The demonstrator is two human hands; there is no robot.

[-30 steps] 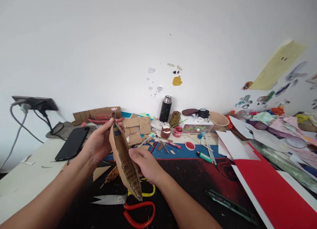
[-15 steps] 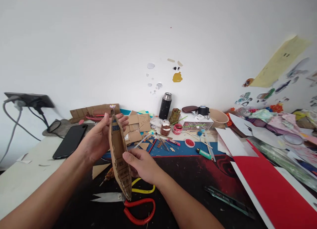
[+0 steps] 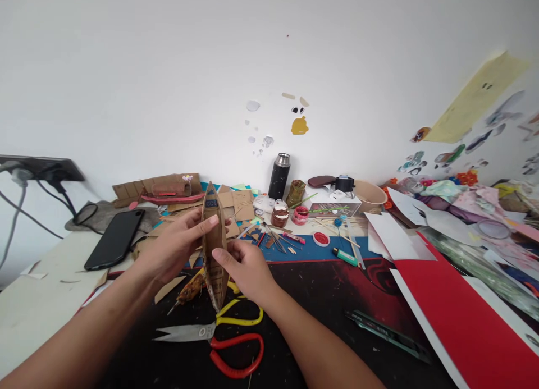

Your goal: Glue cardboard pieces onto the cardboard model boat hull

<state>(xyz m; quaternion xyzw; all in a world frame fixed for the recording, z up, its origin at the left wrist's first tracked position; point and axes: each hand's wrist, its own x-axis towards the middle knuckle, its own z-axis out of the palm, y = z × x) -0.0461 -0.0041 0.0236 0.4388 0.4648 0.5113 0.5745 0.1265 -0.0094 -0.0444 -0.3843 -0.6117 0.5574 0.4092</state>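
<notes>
A narrow cardboard model boat (image 3: 214, 237), pointed at both ends and hollow, is held up lengthwise between my two hands. My left hand (image 3: 189, 234) grips its left side, thumb over the inside and fingers behind. Lower down, my right hand (image 3: 244, 265) holds the right side, its thumb on the inner face. Below the boat lie scissors (image 3: 202, 332) with one yellow and one red handle, blades spread to the left. A brown-and-yellow handled pointed tool (image 3: 189, 288) rests behind the boat's lower end, partly hidden.
A red model boat (image 3: 172, 198) stands at the back left near a black phone (image 3: 114, 238). Cardboard scraps, paint jars (image 3: 279, 214) and a black thermos (image 3: 279, 175) line the back. On the right are a utility knife (image 3: 387, 335), a green glue tube (image 3: 345, 257) and red card (image 3: 467, 316).
My left hand has closed from spread fingers onto the boat's side. The boat has shifted slightly right and up and turned more upright. The view has moved a little.
</notes>
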